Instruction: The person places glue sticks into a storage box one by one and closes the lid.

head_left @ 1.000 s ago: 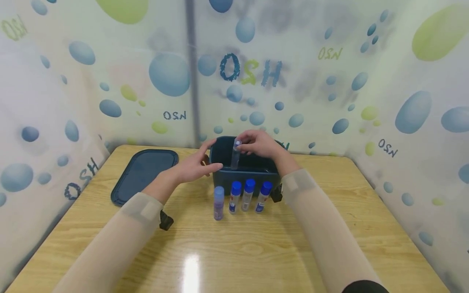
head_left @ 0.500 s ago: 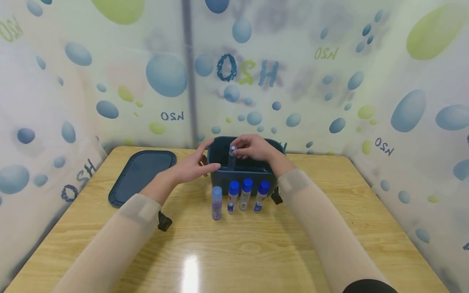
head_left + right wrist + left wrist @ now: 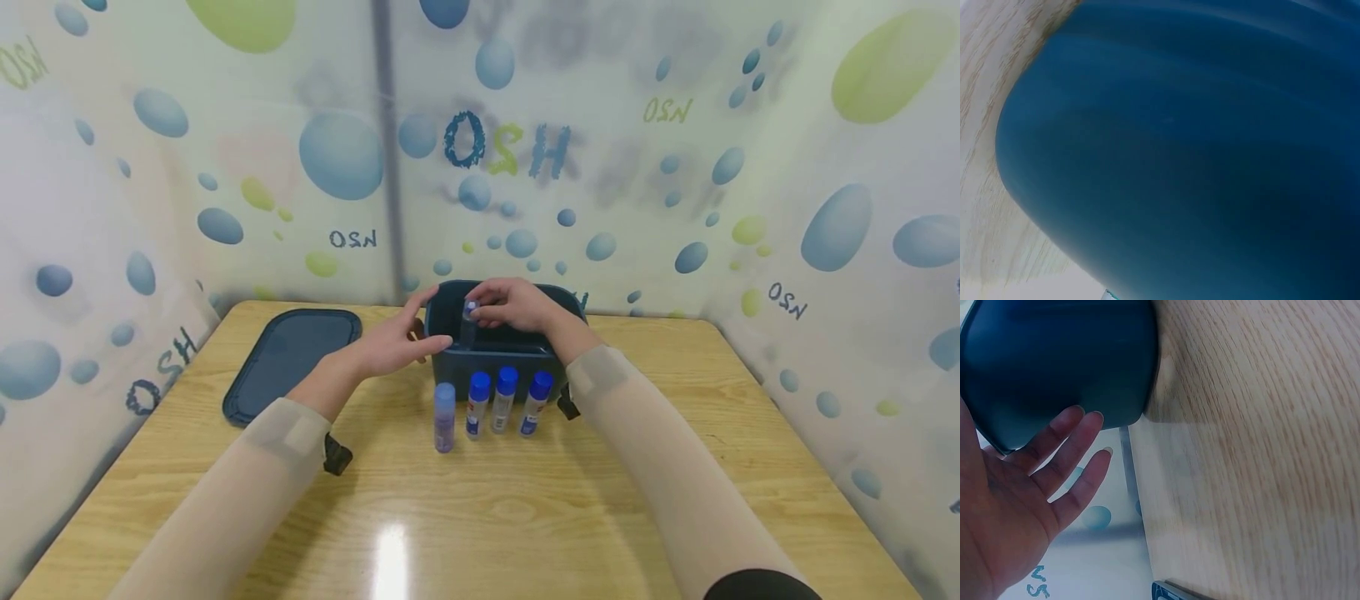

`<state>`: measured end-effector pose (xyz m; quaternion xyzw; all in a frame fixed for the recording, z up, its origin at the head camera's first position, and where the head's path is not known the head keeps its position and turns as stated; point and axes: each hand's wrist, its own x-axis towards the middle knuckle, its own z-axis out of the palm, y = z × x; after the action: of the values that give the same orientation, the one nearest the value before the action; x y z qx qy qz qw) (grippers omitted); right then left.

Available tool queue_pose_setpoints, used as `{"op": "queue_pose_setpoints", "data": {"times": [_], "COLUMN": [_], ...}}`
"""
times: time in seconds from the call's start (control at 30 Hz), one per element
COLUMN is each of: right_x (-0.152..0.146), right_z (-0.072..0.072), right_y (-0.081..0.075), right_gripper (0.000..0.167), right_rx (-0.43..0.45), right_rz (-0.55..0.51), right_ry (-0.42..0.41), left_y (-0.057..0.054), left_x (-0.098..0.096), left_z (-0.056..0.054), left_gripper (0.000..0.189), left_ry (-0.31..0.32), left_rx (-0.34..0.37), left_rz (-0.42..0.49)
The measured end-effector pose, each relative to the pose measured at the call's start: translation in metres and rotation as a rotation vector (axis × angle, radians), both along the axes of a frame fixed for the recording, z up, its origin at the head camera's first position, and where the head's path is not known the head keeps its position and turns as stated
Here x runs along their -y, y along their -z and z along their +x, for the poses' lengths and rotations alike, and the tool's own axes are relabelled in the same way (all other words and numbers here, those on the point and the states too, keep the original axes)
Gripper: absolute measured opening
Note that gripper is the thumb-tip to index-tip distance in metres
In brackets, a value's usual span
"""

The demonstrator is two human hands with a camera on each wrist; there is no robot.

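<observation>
Over the dark blue plastic box (image 3: 495,364), my right hand (image 3: 516,303) pinches the top of a translucent glue stick (image 3: 468,327). The stick stands upright inside, near the left end, its lower part dim behind the front rim. My left hand (image 3: 390,340) is at the box's left end, fingers along the side and thumb by the front rim. In the left wrist view its fingers (image 3: 1079,440) are extended beside the box wall (image 3: 1066,362). The right wrist view is filled by the box's outer wall (image 3: 1166,156); my right hand is hidden there.
In front of the box stand a purple-tinted glue stick (image 3: 444,419) and several blue-capped glue sticks (image 3: 503,402) in a row. The dark blue lid (image 3: 292,358) lies on the wooden table (image 3: 480,517) at left. A patterned curtain (image 3: 480,150) hangs behind.
My right hand has lowered the glue stick deeper into the box and shifted it left toward the box's left end. My left hand has stayed at the rim. The view has shifted slightly.
</observation>
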<state>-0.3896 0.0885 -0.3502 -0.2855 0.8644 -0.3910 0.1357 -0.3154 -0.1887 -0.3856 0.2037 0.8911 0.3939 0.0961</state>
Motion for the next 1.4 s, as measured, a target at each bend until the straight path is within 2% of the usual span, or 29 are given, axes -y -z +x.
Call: {"op": "queue_pose_setpoints", "data": {"times": [0.63,0.83,0.97,1.13,1.23,1.4], "right_x": [0.000,-0.002,-0.004,-0.008,-0.011,-0.023], "right_z": [0.000,0.001,0.000,0.001,0.005,0.018], "right_y": [-0.002,-0.003,-0.004,-0.012,-0.019,-0.028], "right_gripper": [0.038,0.038,0.036,0.038,0.039,0.038], "right_rx": [0.008,0.011,-0.024,-0.113,-0.156,-0.179], "right_rz": [0.007,-0.023,-0.062,-0.108,-0.128,-0.164], "right_ry": [0.003,0.029,0.059,0.070,0.090,0.130], "left_y": [-0.001,-0.001,-0.002,-0.001,-0.001,0.001], "left_x": [0.000,-0.001,-0.002,-0.002,-0.001,-0.001], "left_z": [0.001,0.001,0.001,-0.001,-0.001,0.000], "left_gripper": [0.098,0.098,0.099,0.100,0.101,0.101], "left_ry": [-0.001,-0.009,-0.006,-0.008,-0.012,-0.014], "left_rx": [0.007,-0.001,0.000,0.008,0.009,0.011], "left_rz": [0.001,-0.011,-0.011,-0.018,-0.022,-0.011]}}
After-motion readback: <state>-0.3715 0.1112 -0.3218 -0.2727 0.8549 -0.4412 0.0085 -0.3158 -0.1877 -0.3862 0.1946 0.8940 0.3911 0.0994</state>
